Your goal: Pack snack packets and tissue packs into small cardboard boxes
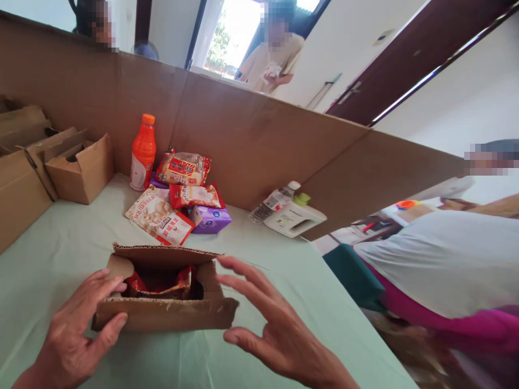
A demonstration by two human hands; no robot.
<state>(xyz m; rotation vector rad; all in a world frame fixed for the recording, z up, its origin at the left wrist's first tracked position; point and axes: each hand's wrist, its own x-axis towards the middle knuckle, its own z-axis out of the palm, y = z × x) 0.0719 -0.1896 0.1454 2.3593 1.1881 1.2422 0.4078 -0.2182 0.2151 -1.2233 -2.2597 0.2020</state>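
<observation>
A small open cardboard box stands on the table in front of me, its flaps raised. Inside it lies a red snack packet, partly hidden by the front flap. My left hand grips the box's left end, fingers over the side flap and thumb against the front. At the right end, my right hand is open with nothing in it. Its fingers are spread, their tips at or very near the box's edge; whether they touch I cannot tell.
Behind the box are a snack pouch, a red packet, a purple pack, a rice cracker bag and an orange bottle. A clear bottle and white jug stand right. Cardboard boxes stand left; people are nearby.
</observation>
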